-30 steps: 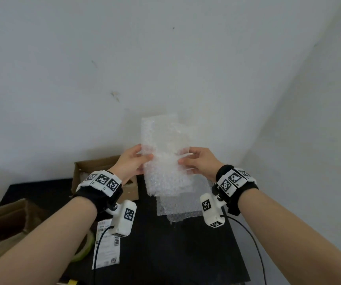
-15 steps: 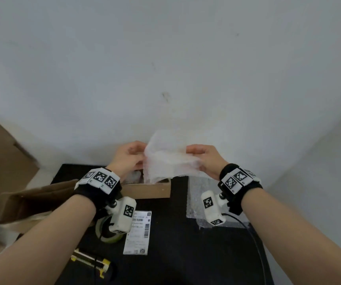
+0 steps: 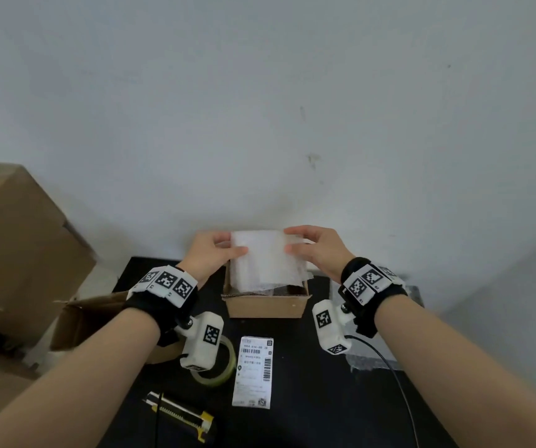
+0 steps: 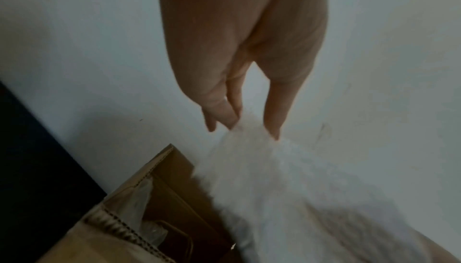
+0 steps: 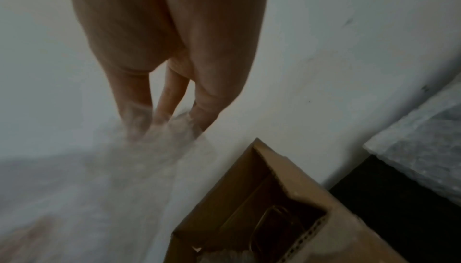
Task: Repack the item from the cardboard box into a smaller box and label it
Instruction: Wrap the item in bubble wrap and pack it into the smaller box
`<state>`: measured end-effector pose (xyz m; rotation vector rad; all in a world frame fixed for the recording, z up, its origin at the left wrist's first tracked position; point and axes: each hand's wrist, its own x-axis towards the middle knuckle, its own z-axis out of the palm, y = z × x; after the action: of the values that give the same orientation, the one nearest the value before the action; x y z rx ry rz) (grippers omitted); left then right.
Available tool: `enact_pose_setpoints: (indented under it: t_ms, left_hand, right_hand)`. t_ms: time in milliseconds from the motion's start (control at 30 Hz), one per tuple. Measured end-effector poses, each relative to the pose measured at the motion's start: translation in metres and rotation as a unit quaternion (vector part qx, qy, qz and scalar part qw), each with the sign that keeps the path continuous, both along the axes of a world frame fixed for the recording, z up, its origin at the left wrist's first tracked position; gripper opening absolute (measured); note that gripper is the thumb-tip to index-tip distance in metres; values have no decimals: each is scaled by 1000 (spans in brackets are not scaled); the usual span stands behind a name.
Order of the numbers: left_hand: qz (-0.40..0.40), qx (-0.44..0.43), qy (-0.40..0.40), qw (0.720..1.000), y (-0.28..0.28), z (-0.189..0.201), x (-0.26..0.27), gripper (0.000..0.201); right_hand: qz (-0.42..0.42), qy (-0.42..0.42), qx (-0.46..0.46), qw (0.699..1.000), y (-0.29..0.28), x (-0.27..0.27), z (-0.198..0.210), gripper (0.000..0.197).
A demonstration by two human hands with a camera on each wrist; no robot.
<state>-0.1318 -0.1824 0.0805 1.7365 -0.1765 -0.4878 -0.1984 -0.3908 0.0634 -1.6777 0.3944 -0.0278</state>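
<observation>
A folded sheet of white bubble wrap [image 3: 265, 260] hangs over the small open cardboard box [image 3: 266, 305], its lower end inside the box. My left hand [image 3: 216, 250] pinches its left edge, thumb in front and fingers behind [image 4: 232, 117]. My right hand [image 3: 311, 245] pinches the right edge the same way [image 5: 159, 117]. Inside the box [image 5: 274, 208] lies a dark item with a thin metal rim, partly hidden. A white shipping label [image 3: 253, 371] lies flat on the black table [image 3: 308, 399] in front of the box.
A roll of clear tape [image 3: 219, 367] and a yellow-black utility knife [image 3: 179, 415] lie near the label. Another bubble wrap sheet [image 3: 373, 360] lies to the right. An open larger cardboard box [image 3: 88, 318] and stacked cartons [image 3: 17, 237] stand at the left. The white wall is close behind.
Both hands carried the bubble wrap leftward and down from over the table's right side to the small box, and its lower end now dips into the box.
</observation>
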Motion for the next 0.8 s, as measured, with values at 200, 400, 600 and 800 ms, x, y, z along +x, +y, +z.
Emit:
enact_pose_setpoints:
  t_ms: [200, 400, 600, 800]
  left_hand:
    - [2, 91, -53, 994, 6, -14, 9, 22]
    - [-6, 183, -185, 965, -1, -15, 10, 22]
    - [-50, 191, -219, 955, -22, -15, 4, 18]
    - [30, 101, -142, 984, -44, -12, 6, 20]
  right_hand:
    - [-5, 37, -94, 995, 14, 7, -18, 48]
    - [147, 85, -391, 904, -2, -11, -36, 20]
    - [150, 115, -404, 895, -18, -25, -44, 24]
    - [146, 106, -367, 912, -24, -28, -45, 24]
